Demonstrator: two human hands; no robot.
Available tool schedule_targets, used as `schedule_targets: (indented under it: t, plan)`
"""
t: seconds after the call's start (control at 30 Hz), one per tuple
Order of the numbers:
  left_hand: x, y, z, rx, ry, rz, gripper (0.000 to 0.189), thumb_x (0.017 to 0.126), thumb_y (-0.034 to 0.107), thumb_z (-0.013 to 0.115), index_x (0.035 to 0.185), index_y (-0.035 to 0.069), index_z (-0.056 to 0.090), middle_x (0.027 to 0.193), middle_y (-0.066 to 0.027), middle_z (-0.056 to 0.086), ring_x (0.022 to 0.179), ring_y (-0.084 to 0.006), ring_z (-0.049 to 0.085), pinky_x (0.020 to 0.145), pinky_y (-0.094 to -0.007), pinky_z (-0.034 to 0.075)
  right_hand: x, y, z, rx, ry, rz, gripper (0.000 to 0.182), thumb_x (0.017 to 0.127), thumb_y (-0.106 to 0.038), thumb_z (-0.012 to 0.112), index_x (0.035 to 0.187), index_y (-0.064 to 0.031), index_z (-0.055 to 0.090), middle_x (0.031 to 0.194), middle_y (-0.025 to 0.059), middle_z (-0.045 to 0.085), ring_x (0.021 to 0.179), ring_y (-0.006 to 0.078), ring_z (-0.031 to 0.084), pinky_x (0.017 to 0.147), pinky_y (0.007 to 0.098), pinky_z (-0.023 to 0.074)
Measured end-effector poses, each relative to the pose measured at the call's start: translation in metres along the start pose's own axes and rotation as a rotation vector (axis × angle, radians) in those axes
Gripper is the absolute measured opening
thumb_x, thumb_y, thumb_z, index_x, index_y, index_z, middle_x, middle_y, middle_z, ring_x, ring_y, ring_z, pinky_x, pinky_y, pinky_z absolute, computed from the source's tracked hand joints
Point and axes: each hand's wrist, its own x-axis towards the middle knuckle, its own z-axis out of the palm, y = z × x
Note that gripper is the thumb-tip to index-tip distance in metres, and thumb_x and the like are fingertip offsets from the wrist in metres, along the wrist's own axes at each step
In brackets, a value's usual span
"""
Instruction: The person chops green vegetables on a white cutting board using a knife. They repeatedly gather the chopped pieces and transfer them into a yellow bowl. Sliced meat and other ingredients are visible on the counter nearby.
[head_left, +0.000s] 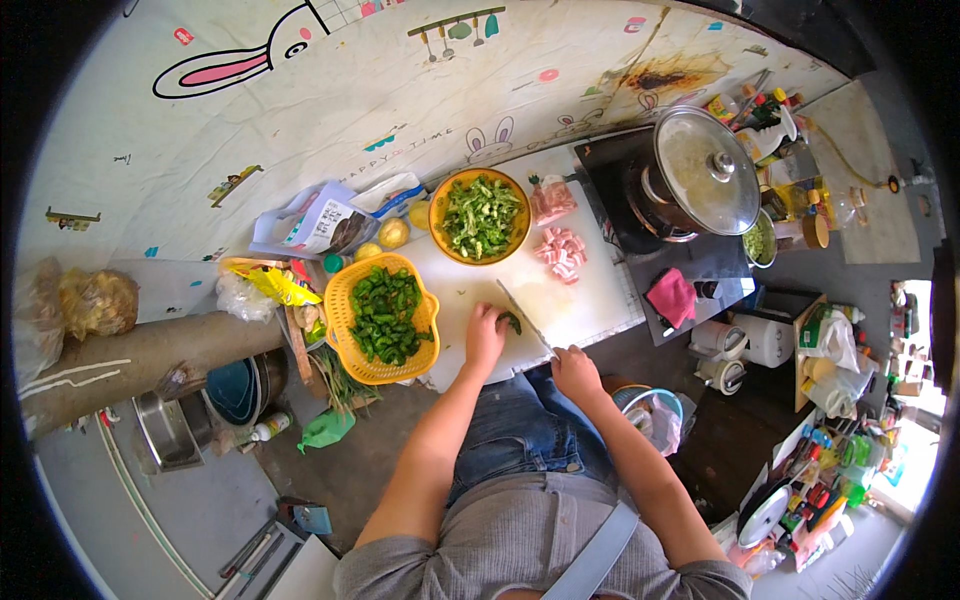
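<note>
My left hand (486, 334) holds a dark green pepper (512, 322) down on the white cutting board (457, 300). In my right hand (576, 373) is the handle of a kitchen knife (529, 319), its blade slanting across the board just right of the pepper. To the left, a yellow plastic basket (430, 315) holds many whole green peppers (386, 311). Behind my hands stands an orange bowl (441, 241) full of chopped green peppers (484, 217). Pieces of cut pork (561, 253) lie on the board at the right, with a larger slab of pork (553, 199) behind them.
A lidded pan (705, 172) sits on the black stove at the right, a pink cloth (673, 297) nearer me. Potatoes (393, 232) and plastic bags (315, 217) line the wall side. A waste bin (645, 394) stands on the floor at my right.
</note>
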Motion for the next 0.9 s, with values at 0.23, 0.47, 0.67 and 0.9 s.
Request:
schedule_targets:
  t: [0.23,0.47,0.67,0.9]
  plan:
    - [0.005,-0.010,0.022,-0.033,0.049,-0.013,0.004,0.069,-0.002,0.060,0.072,0.000,0.061,0.076,-0.0159,0.054,0.073,-0.0330,0.054,0.066,-0.0390,0.045,-0.003,-0.015,-0.013,-0.011,-0.005,-0.070,0.017,0.084,-0.015,0.050,0.089,-0.0010,0.059,0.087,0.0194,0.056,0.075,0.0390,0.057,0.067,0.0461,0.0476]
    - [-0.002,-0.006,0.022,-0.015,0.104,-0.022,0.004,0.069,-0.003,0.059,0.073,-0.001,0.059,0.074,-0.0164,0.054,0.070,-0.0330,0.054,0.064,-0.0401,0.044,-0.013,-0.014,-0.016,-0.067,-0.078,-0.070,0.016,0.085,-0.014,0.048,0.086,-0.0009,0.058,0.087,0.0198,0.056,0.075,0.0398,0.057,0.068,0.0465,0.0470]
    - [-0.009,-0.011,0.026,-0.095,0.120,-0.076,0.003,0.072,-0.004,0.059,0.075,-0.004,0.059,0.077,-0.0162,0.056,0.068,-0.0307,0.059,0.061,-0.0352,0.049,0.018,-0.006,0.011,-0.012,-0.034,-0.104,0.018,0.086,-0.014,0.047,0.087,0.0005,0.057,0.086,0.0205,0.055,0.075,0.0400,0.056,0.069,0.0461,0.0466]
    - [-0.008,-0.009,0.024,-0.103,0.123,-0.074,0.004,0.069,-0.005,0.058,0.072,-0.003,0.060,0.074,-0.0170,0.055,0.066,-0.0314,0.056,0.059,-0.0355,0.048,0.000,-0.027,-0.020,-0.069,-0.092,-0.088,0.019,0.086,-0.015,0.048,0.081,-0.0004,0.057,0.085,0.0211,0.055,0.075,0.0400,0.057,0.068,0.0465,0.0468]
